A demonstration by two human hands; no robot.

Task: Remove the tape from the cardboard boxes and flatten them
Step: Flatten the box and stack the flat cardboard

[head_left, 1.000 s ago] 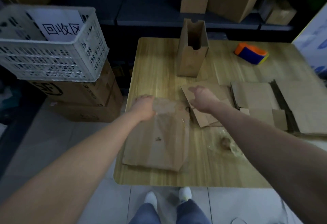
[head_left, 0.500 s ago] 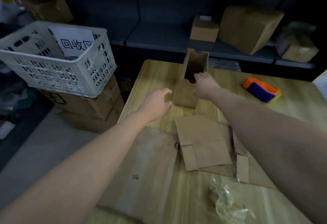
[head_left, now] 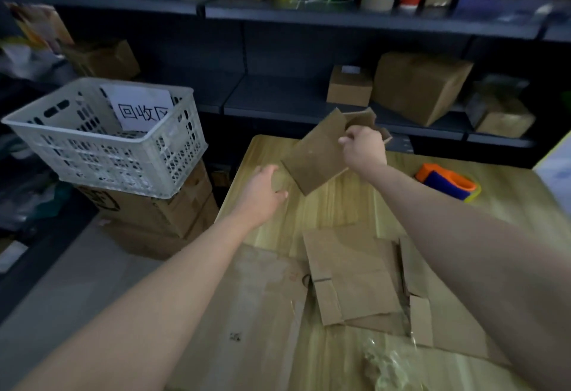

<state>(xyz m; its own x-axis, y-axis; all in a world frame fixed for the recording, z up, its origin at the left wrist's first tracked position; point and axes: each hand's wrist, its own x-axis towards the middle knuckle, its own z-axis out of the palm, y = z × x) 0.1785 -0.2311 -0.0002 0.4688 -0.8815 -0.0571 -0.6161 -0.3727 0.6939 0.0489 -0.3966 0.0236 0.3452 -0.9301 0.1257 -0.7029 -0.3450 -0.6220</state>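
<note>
My right hand (head_left: 364, 151) grips the open top edge of a small brown cardboard box (head_left: 318, 159), which is lifted off the wooden table (head_left: 340, 205) and tilted to the left. My left hand (head_left: 262, 196) hovers just below and left of the box's lower corner, fingers apart, holding nothing. Flattened cardboard pieces (head_left: 349, 273) lie overlapping on the near part of the table. A larger flat piece (head_left: 247, 313) lies under my left forearm. A crumpled wad of clear tape (head_left: 389, 363) sits near the front edge.
An orange and blue tape dispenser (head_left: 445, 180) lies at the table's right. A white plastic crate (head_left: 108, 140) with a paper sign stands on stacked cartons (head_left: 160, 211) to the left. Dark shelves (head_left: 309, 103) behind the table hold several cardboard boxes.
My right hand took hold of the upright box and lifted and tilted it off the table. My left hand reached forward toward its lower corner. The view rose from the flattened pieces.
</note>
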